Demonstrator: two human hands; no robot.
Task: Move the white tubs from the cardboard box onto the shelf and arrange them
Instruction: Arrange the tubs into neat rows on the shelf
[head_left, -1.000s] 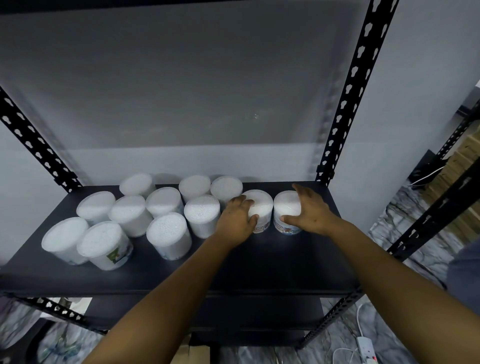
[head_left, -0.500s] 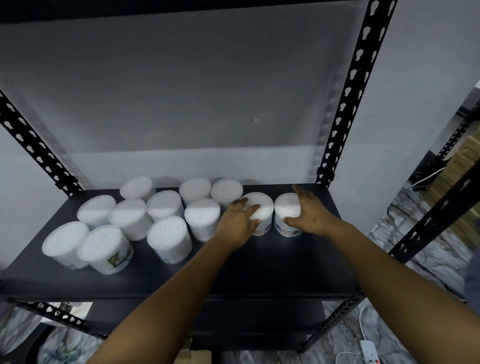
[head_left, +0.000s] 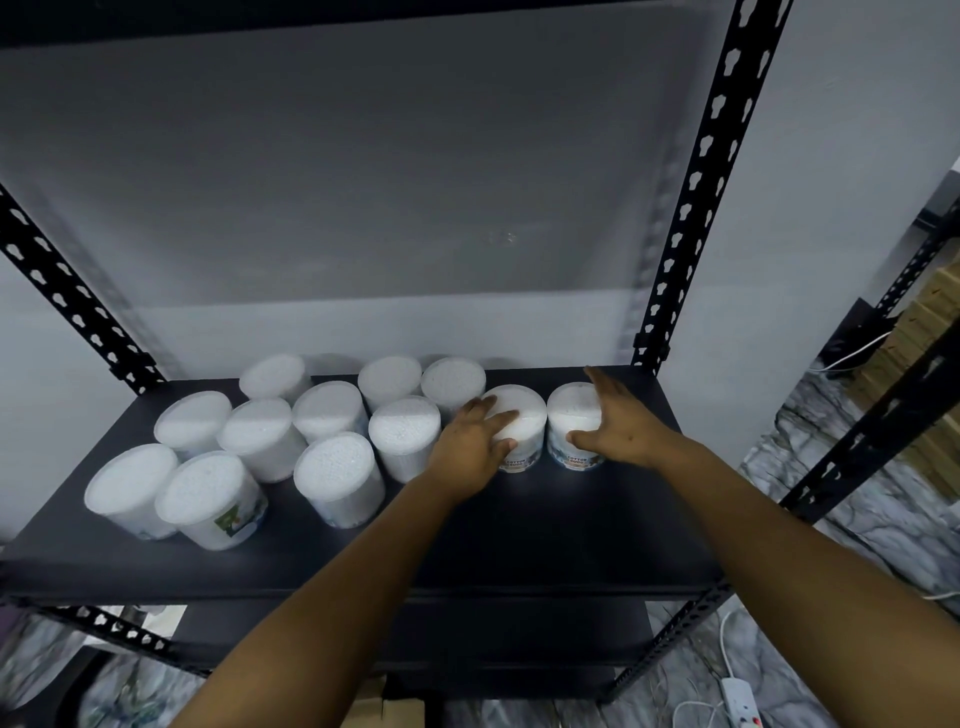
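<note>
Reaching over the black shelf (head_left: 519, 545), you have both hands on the two tubs nearest its right edge. Compared with half a second ago, your left hand (head_left: 470, 449) has flattened slightly, its fingers spread across the lid of the left tub (head_left: 524, 415) with the thumb against its front wall; that grip is loose, not closed. Your right hand (head_left: 621, 426) has opened wider, fingers splayed along the right side of the right tub (head_left: 571, 410), thumb against its front. Neither tub has shifted noticeably.

Each of these two tubs carries a label band near its base reading "COTTON" with a second line too small to confirm. A tub at the front left (head_left: 210, 499) shows a green-and-white picture label, unreadable.

The tubs are translucent white cylinders with flat white lids, all upright. The other ten (head_left: 337, 478) cluster from the left edge toward the middle, in rough rows reaching the back edge; the two held tubs stand side by side, just apart.
</note>
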